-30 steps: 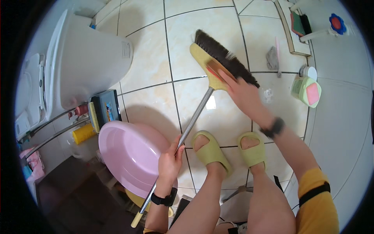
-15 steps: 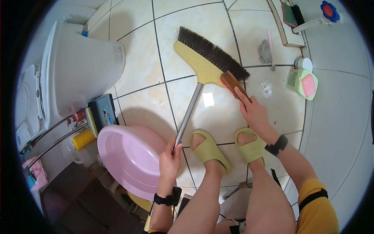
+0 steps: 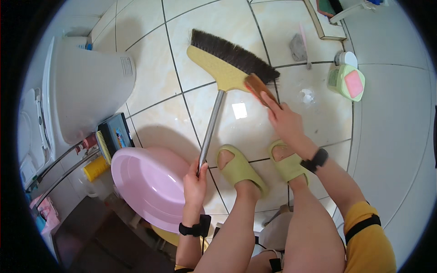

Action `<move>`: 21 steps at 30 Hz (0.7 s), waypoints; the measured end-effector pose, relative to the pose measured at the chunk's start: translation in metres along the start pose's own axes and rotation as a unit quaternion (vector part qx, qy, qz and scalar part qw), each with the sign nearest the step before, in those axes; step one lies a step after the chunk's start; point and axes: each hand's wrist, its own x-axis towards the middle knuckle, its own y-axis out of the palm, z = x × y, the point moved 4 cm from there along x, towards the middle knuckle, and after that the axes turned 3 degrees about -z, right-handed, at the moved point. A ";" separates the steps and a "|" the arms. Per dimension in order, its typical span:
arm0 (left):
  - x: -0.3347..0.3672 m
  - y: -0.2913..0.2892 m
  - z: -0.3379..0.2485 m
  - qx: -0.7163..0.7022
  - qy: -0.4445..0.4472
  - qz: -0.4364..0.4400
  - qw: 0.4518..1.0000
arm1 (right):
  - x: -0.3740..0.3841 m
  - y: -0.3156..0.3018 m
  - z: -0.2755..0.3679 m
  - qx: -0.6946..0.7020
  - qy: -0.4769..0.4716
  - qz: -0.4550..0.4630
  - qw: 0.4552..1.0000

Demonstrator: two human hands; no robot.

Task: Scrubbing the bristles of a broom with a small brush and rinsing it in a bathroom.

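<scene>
My left hand [image 3: 195,182] is closed round the metal handle [image 3: 210,129] of the broom [image 3: 227,61], low on the shaft, just above the pink basin [image 3: 150,182]. My right hand [image 3: 284,120] grips a small brown brush [image 3: 257,86], its far end laid against the dark bristles [image 3: 236,54] at the edge of the yellow broom head, which lies flat on the floor ahead of my feet. The basin looks empty, tilted beside my left sandal [image 3: 241,168]. A green tub [image 3: 346,82] holds a pink sponge, with a white round lid [image 3: 347,58] just behind it. The floor [image 3: 145,123] is pale glossy tile with dark grout; a white toilet [image 3: 86,91] stands to my left. What the yellow can [image 3: 95,168] and the objects under the toilet pipes are, I cannot tell, and the shelf at the top edge is cut off.
</scene>
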 end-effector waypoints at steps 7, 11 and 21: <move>0.006 0.015 -0.005 -0.005 -0.015 0.019 1.000 | 0.088 0.019 0.040 -0.002 -0.035 -0.072 0.997; 0.007 0.003 -0.003 0.023 -0.034 0.020 0.999 | 0.062 0.023 0.027 0.037 -0.085 -0.087 0.992; 0.004 0.009 -0.015 0.032 -0.037 0.028 0.998 | 0.028 0.038 0.037 0.044 -0.099 -0.044 0.993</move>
